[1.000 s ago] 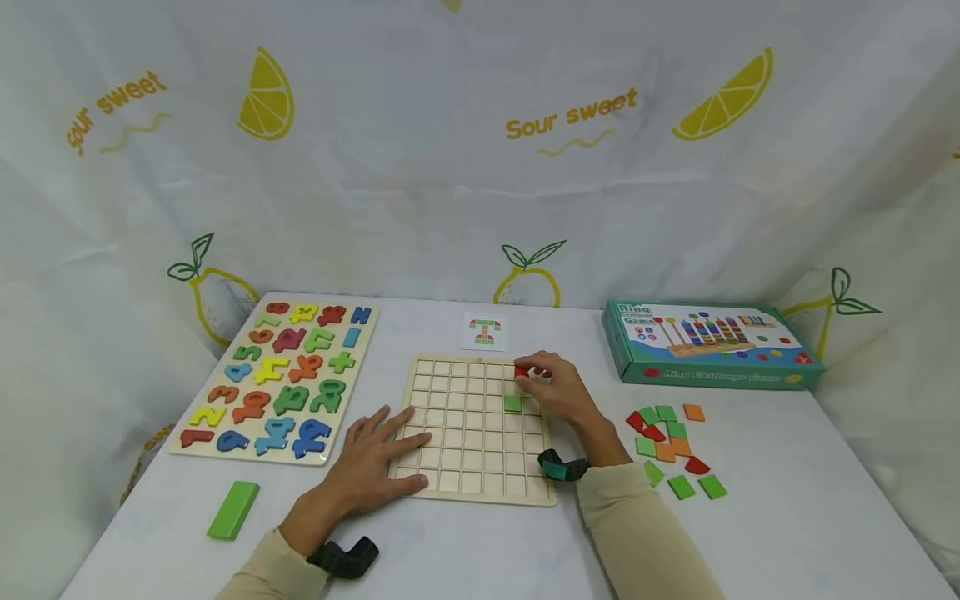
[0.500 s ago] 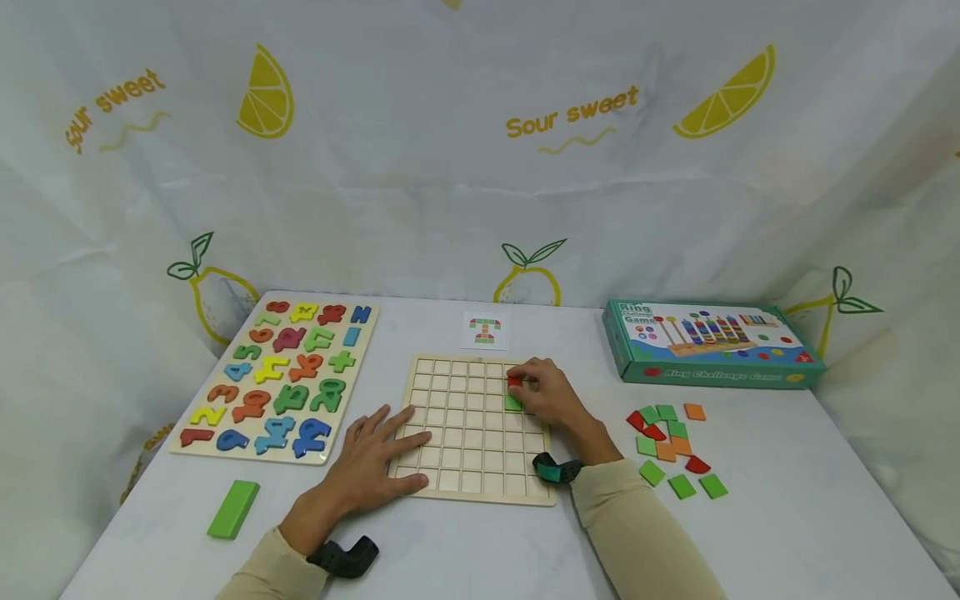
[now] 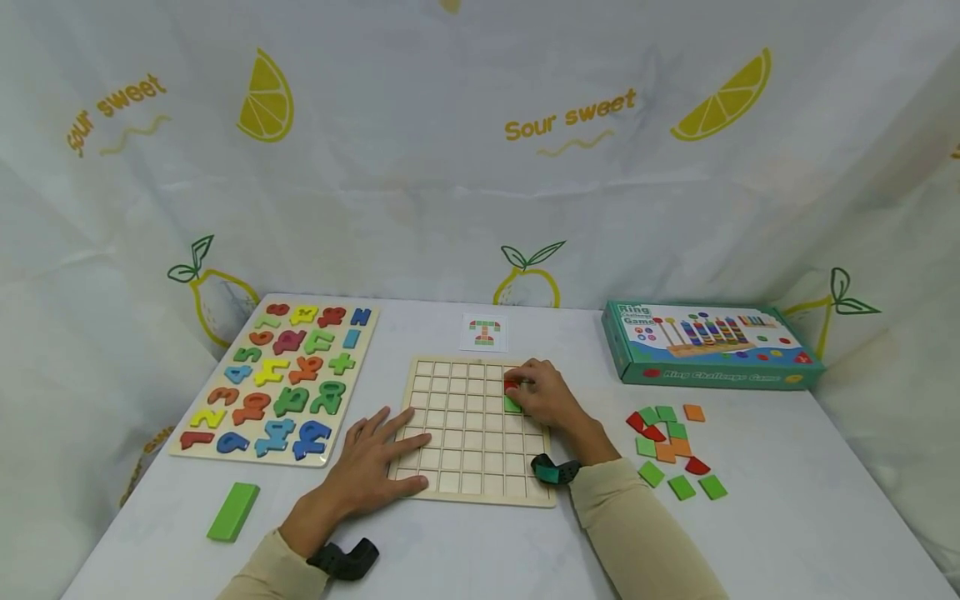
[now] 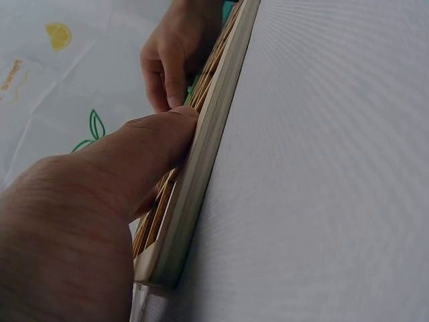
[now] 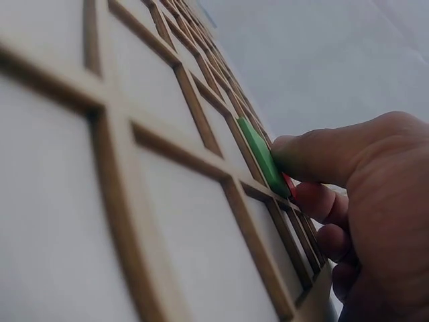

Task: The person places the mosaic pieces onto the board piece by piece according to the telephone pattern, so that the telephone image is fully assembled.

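A wooden grid board (image 3: 450, 482) lies flat on the table before me. My left hand (image 3: 363, 471) rests on its left edge, fingers spread; in the left wrist view the thumb (image 4: 147, 144) presses the rim. Near the upper right of the grid my right hand (image 3: 551, 396) pinches a red tile (image 3: 510, 386) between thumb and fingertips, at the cell just beyond a green square tile (image 3: 512, 406). In the right wrist view the thumb touches the green tile (image 5: 261, 154), and only a sliver of the red tile (image 5: 290, 185) shows behind it.
A picture card (image 3: 484, 332) lies behind the board. Loose green, red and orange tiles (image 3: 665, 452) are scattered to the right, before a green game box (image 3: 712, 350). On the left are a number puzzle (image 3: 330, 454) and a green block (image 3: 233, 512).
My right hand has moved slightly left and toward the green tile, bringing the red tile to the cell just beyond it. My left hand has stayed in place.
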### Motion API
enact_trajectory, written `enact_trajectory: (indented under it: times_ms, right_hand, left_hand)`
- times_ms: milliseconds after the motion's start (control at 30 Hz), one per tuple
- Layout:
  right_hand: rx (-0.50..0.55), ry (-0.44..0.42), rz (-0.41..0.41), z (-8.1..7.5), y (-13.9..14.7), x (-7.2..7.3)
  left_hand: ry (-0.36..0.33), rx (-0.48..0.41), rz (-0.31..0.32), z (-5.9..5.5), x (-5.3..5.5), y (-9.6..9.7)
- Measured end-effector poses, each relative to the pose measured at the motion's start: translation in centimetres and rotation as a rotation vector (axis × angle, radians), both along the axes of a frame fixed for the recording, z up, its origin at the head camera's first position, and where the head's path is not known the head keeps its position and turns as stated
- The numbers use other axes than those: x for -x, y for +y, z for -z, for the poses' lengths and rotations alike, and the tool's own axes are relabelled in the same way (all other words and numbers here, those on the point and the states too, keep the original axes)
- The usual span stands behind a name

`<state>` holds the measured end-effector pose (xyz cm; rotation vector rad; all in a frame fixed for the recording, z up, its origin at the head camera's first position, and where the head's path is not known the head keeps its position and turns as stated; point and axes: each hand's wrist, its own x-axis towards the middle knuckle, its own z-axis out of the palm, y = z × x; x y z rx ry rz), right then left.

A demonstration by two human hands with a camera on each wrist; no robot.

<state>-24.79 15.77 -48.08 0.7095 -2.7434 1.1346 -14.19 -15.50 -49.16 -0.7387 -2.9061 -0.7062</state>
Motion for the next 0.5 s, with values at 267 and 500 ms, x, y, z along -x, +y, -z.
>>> enact_trajectory:
  times_ms: [267, 500]
  right_hand:
    - [0.000, 0.006, 0.015, -1.2, 0.8, -0.4]
    - [0.040, 0.065, 0.020, -4.8, 2.9, -1.6]
  left_hand:
    - [-0.014, -0.007, 0.003, 0.0, 0.0, 0.1]
    - [0.006, -0.011, -0.001, 0.0, 0.0, 0.0]
